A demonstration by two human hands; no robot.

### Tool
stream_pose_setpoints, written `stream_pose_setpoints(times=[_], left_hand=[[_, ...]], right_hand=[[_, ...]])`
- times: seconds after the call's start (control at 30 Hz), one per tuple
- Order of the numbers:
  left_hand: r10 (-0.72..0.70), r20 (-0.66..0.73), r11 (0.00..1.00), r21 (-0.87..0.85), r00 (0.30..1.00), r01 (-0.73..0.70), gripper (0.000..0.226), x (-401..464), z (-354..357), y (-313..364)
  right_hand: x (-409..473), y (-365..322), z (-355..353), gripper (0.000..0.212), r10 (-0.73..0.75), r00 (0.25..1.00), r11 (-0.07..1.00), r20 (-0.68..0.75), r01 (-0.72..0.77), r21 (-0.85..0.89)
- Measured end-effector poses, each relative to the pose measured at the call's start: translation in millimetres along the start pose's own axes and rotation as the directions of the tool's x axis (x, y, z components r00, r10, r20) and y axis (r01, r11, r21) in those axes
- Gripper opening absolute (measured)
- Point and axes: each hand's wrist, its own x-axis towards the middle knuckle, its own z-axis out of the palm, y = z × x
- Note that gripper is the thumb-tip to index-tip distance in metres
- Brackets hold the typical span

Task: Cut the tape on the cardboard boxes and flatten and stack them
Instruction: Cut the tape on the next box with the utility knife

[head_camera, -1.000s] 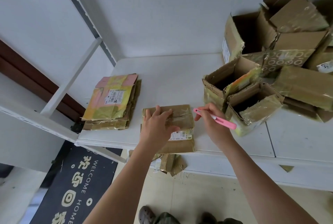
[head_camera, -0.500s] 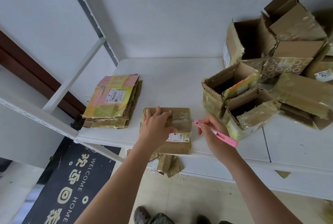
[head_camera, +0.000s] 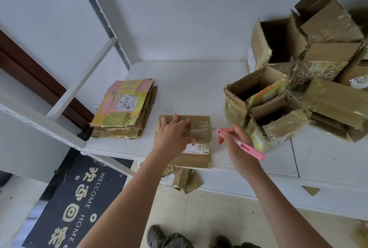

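Cardboard crowds a white table (head_camera: 199, 88): a taped brown box (head_camera: 199, 128) lies flat at the near edge, pressed down by the left hand (head_camera: 173, 134) with fingers spread. Just right of the box, the right hand (head_camera: 237, 140) pinches a pink cutter (head_camera: 245, 146). Flattened boxes (head_camera: 127, 112) are stacked at left; open, empty boxes (head_camera: 278, 112) pile up at right. Tape scraps (head_camera: 185, 180) litter the floor beside a welcome mat (head_camera: 79, 198).

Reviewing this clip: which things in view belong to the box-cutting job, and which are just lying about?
Part of the job:
- taped box under the left hand
- pink cutter in the right hand
- flattened stack
- open boxes waiting on the white table

Lying about:
- welcome mat
- tape scraps hanging below the table edge
- white shelf frame
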Motion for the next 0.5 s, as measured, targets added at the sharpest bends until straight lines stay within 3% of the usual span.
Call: stream_pose_setpoints(times=[0.27,0.33,0.5], left_hand=[[0.014,0.004,1.0,0.007,1.0,-0.014,0.07,0,-1,1],[0.012,0.006,1.0,-0.01,1.0,-0.011,0.07,-1,-1,1],[0.084,0.018,0.993,-0.089,0.996,-0.082,0.069,-6,-2,-5]], right_hand=[[-26,-4,-13,0.013,0.005,0.992,0.986,0.128,0.016,-0.164],[-27,-12,-18,0.014,0.022,0.988,0.991,0.154,-0.001,-0.131],[9,-25,-11,0.01,-0.063,0.997,0.996,-0.041,0.06,-0.071]])
